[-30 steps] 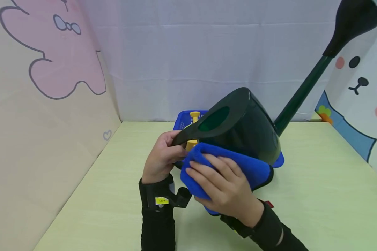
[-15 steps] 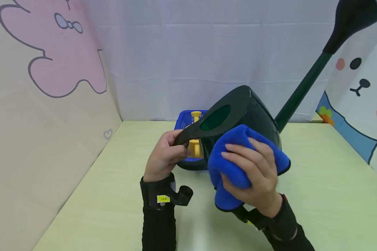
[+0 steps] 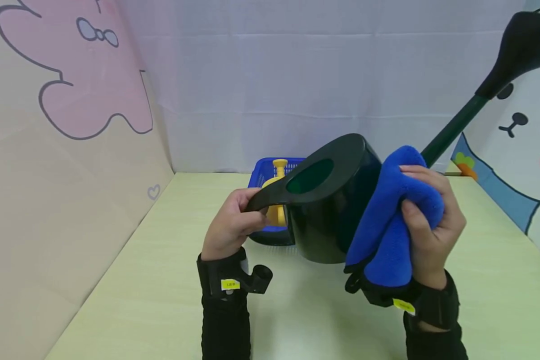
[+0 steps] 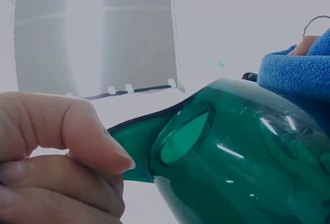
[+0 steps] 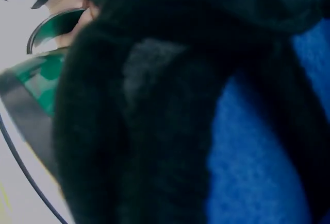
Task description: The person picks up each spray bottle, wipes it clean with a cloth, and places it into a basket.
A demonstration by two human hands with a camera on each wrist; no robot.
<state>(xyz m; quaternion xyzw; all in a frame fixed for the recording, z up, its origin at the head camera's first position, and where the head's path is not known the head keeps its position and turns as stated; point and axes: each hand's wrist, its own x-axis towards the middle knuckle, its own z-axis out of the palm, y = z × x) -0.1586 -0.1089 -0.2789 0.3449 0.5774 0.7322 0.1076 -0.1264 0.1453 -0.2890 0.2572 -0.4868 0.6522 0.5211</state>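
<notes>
A dark green watering can (image 3: 324,225) with a long spout and a black sprinkler head (image 3: 522,50) is held tilted above the table. My left hand (image 3: 231,222) grips its handle at the left, thumb and fingers curled round it, as the left wrist view also shows. In my right hand (image 3: 434,225) is a bunched blue cloth (image 3: 396,215) with black edging, pressed against the can's right side near the base of the spout. Dark edging and blue cloth (image 5: 252,147) fill most of the right wrist view.
Behind the can, a blue plastic basket (image 3: 263,170) stands on the pale table (image 3: 162,290), with a yellow object (image 3: 280,167) in it. A white curtain (image 3: 261,100) hangs behind the table; printed cartoon panels stand at both sides.
My right hand has slid the cloth rightward and up along the can's body toward the spout. The can has tipped slightly, its spout end shifting right and down. My left hand keeps its grip.
</notes>
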